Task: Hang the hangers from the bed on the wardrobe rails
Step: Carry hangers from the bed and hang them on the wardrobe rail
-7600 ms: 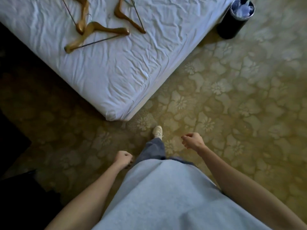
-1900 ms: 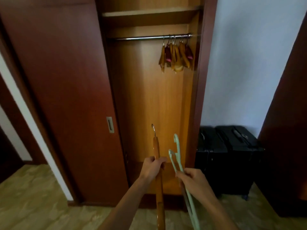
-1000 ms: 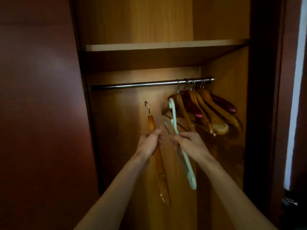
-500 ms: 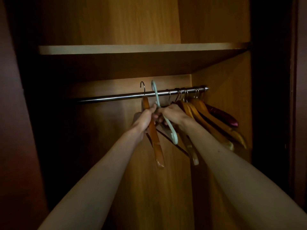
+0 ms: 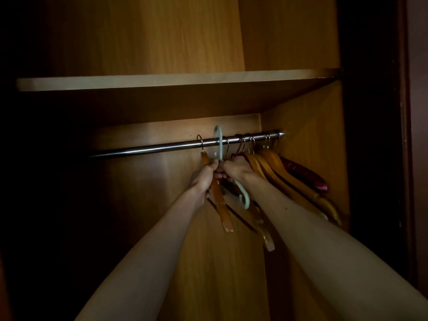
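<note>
While both arms reach up, left hand (image 5: 205, 176) grips wooden hanger (image 5: 221, 205), right hand (image 5: 236, 169) mint hanger (image 5: 244, 196).

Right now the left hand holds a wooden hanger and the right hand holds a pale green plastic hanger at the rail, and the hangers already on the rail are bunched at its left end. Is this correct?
Not quite. The head view shows the hung hangers bunched at the right end of the rail, not the left. The rest holds: the left hand grips the wooden hanger and the right hand the pale green hanger.
</note>
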Demonstrator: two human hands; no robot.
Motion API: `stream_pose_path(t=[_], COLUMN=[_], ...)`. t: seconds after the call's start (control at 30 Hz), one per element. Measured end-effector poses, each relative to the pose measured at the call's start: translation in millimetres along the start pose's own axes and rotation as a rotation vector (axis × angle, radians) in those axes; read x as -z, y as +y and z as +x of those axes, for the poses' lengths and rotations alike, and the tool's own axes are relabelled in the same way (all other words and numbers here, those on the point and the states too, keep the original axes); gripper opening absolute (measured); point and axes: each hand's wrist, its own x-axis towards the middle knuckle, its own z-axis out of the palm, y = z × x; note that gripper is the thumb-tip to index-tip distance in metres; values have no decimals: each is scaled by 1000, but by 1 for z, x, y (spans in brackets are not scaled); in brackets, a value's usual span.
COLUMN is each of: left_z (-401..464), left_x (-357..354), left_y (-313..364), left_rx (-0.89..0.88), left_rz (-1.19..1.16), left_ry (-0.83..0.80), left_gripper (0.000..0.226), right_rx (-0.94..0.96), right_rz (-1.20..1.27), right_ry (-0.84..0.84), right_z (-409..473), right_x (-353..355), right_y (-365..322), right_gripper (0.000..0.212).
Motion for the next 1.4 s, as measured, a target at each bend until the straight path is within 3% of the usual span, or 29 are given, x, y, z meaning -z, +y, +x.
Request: stream_pose_path(t=[0.2,0.47,0.67,0.77,0.83,0.9,0.97,1.07,1.2,1.4], left_z=[12,9,12,7,-4,-16,-36,-86,-162,-271], left_x=[-4,-21,-30,-31,-28,-21,-19,-26,-46,-75], left_y=[-13,-20,-25,-39,-62,-100,-147,-228,-349,-478], left_rx=[32,52,41,-47,-79,1,86,218,577,1100], left_rz=[7,-22,48,40,-63,-245,-352,-312,11,360], left_ry=[-7,18,56,207,431,609,650,557,166,-464], left_gripper=[46,47,62,60,51,56,43,3,16,14], right_rx=[-43,60,164,237,301,329,344,329,129,-465], right_rz=[-126,-265,-266,-237,-190,-142,-111,-69,-107,-212], right_ry=[21,112,110,130,160,218,246,205,62,-201], right_z=[1,-3,-28,-57,-79,-99,-118,-154,-208,-297], right_x=[-11,-15,-1,1,3,4,5,-1,-11,-28], right_y=[13,45,50,67,82,97,115,157,248,415], right_gripper=[35,43,22,16,22,36,44,51,48,26])
